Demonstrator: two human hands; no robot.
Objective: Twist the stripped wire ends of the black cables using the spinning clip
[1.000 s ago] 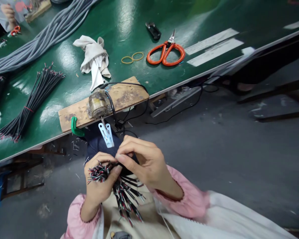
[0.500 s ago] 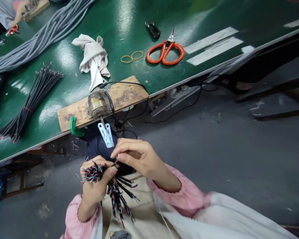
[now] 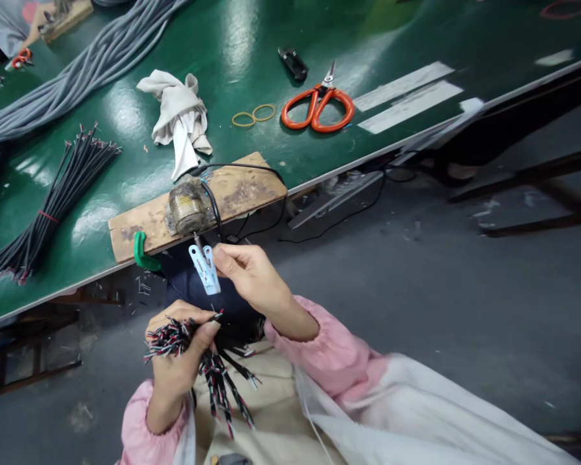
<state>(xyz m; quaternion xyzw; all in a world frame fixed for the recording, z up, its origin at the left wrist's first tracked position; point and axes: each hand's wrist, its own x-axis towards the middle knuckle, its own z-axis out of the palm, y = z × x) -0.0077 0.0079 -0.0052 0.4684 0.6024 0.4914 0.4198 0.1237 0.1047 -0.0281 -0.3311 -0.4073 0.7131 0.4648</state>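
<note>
We see the left hand [image 3: 177, 361] held low, its fingers curled round a bundle of black wires [image 3: 169, 337], one wire end [image 3: 217, 316] pinched against the thumb, and, beside the blue clip [image 3: 206, 274], the right hand [image 3: 259, 281] stretched forward, fingers drawn together, whether gripping anything we cannot tell.

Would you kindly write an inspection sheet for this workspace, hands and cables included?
Surface: glossy green tabletop, wooden board at its near edge.
Work items: bunched black wires; blue clothespin at the shaft of a motor-like device.
Clutter: crumpled cloth, two rubber bands, orange-handled scissors.
Hands: left hand grips the wires; right hand beside the clothespin, contact unclear.
Cables: grey cables across the tabletop; black cord looped over the board.
Surroundings: scraps on grey floor.
</note>
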